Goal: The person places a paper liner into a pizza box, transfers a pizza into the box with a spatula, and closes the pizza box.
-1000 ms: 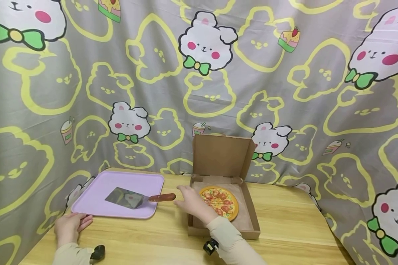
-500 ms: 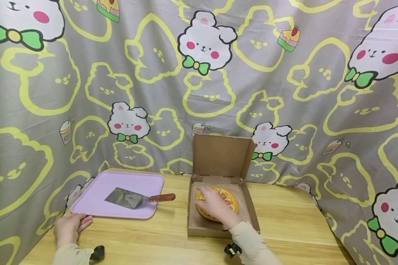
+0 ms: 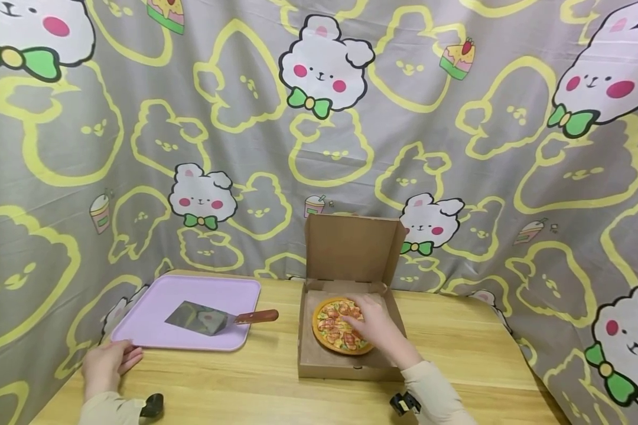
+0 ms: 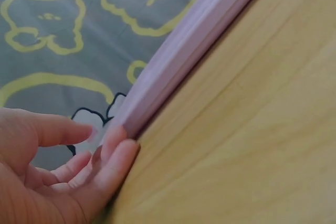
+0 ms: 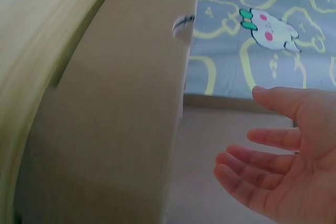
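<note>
A round toy-like pizza [image 3: 329, 324] lies in an open cardboard box [image 3: 326, 372], whose lid [image 3: 351, 248] stands up at the back. My right hand [image 3: 377, 327] is over the pizza's right side, its fingers [image 5: 252, 161] parted and holding nothing. To the left, a pizza server [image 3: 197, 317] with a wooden handle [image 3: 257, 316] rests on a lilac tray [image 3: 149, 313], the handle reaching past the tray's right edge. My left hand [image 3: 103, 366] is at the tray's front left corner, fingertips [image 4: 123, 156] right at its rim, thumb held apart.
Both the tray and the box stand on a wooden table [image 3: 234, 389]. A grey curtain [image 3: 266, 147] with rabbit prints hangs behind and at both sides. Black wrist devices [image 3: 404, 404] sit at both sleeves.
My right hand has moved rightward from beside the server's handle, across the pizza to its right side. My left hand stays at the tray corner. The head view has shifted slightly.
</note>
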The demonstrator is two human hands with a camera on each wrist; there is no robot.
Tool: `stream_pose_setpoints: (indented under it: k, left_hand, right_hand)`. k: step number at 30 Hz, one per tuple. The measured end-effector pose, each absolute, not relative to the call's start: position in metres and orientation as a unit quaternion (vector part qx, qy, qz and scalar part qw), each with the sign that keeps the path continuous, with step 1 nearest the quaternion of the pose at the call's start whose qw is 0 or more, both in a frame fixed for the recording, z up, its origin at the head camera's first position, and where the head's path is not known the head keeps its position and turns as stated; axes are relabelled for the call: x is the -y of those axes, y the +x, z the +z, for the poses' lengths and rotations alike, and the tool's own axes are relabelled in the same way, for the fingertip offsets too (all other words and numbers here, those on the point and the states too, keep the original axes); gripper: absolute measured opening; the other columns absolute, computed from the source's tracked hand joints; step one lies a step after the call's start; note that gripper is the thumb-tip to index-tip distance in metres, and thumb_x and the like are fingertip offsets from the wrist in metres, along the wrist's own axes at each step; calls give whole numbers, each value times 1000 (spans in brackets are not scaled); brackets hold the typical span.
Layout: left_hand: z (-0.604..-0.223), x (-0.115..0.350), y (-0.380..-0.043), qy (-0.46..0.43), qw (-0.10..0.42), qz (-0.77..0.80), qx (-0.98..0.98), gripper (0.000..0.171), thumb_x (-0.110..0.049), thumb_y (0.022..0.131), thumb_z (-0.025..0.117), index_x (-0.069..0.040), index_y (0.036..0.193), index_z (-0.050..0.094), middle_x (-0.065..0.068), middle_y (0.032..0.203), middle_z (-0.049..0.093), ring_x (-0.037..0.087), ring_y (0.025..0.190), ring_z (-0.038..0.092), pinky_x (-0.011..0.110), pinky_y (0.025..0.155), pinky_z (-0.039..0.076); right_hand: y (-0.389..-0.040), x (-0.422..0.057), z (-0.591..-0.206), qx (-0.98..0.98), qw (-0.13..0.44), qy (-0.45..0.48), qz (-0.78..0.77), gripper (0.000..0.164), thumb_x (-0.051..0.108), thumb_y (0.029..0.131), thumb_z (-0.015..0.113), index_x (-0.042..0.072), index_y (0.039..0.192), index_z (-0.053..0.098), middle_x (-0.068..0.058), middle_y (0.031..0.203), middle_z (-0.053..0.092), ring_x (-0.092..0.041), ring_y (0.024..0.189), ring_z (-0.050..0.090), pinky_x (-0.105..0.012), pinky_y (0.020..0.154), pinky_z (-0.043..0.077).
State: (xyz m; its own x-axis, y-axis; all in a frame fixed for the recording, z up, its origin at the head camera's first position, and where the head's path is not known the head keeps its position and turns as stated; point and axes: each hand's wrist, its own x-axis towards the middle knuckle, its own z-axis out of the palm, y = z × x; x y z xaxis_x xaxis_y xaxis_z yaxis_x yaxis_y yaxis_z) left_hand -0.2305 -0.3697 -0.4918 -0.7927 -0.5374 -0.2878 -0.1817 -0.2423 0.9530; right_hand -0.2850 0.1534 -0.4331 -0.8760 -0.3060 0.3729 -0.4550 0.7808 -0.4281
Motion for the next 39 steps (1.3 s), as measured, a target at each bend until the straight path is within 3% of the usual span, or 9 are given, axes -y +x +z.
stream_pose_setpoints:
  k: [5,9,14,20,26,29,31,34,39]
  left_hand:
    - [-478,366,-228,312,140,-661,668,36,-6,92,49,22,115,47,-3,61,59,5,52,63,25,58,59]
    - [-462,360,-229,288,141,-599,734,47,-13,93,48,22,125,43,-4,66,60,2,54,61,25,57,59]
    - [-442,351,-230,256,148,-540,788,49,-22,97,47,18,127,45,-5,70,65,-3,56,60,24,56,57]
    - [-418,331,-233,217,165,-454,848,47,-28,99,44,11,125,50,21,92,74,-7,58,59,16,56,47]
    - [-400,302,-233,182,192,-417,869,43,-29,100,47,7,122,54,24,103,72,-9,60,54,17,61,40]
    - [-394,287,-235,160,211,-412,872,41,-29,99,49,7,119,56,27,105,69,3,65,61,20,63,44]
    - [-392,277,-238,143,220,-404,876,41,-30,99,49,6,118,58,29,109,67,21,77,67,30,72,50]
    - [-389,259,-241,121,223,-397,882,43,-33,100,48,4,119,58,30,114,65,41,100,64,47,86,48]
    - [-386,232,-251,79,217,-399,887,46,-39,100,47,1,121,59,27,116,66,42,105,63,52,91,48]
  right_hand:
    - [-285,-173,-435,939,134,170,269,45,23,89,71,9,129,59,-16,125,63,-34,113,62,-50,92,54]
    - [-284,-187,-436,942,136,158,261,47,23,89,71,7,132,57,-17,117,64,-34,101,64,-46,82,56]
    - [-283,-202,-432,947,144,151,246,45,21,89,70,4,129,58,-18,109,66,-30,92,64,-43,75,55]
    - [-282,-223,-429,949,161,147,226,44,20,89,70,-3,125,59,-23,115,66,-34,97,66,-48,81,56]
    - [-283,-242,-426,955,147,130,224,42,17,90,68,-6,124,58,-27,108,66,-38,91,66,-48,76,56]
    - [-283,-251,-423,955,150,124,225,42,17,90,68,-6,123,59,-27,104,67,-38,88,67,-49,75,56]
    - [-284,-256,-421,955,150,120,226,42,17,90,68,-6,124,59,-27,103,67,-37,87,66,-49,75,55]
    - [-287,-266,-419,956,148,115,224,41,18,91,67,-5,124,58,-26,103,66,-35,86,66,-48,74,55]
    - [-293,-280,-414,958,155,115,212,40,19,91,66,-5,122,58,-24,99,66,-31,82,65,-47,72,54]
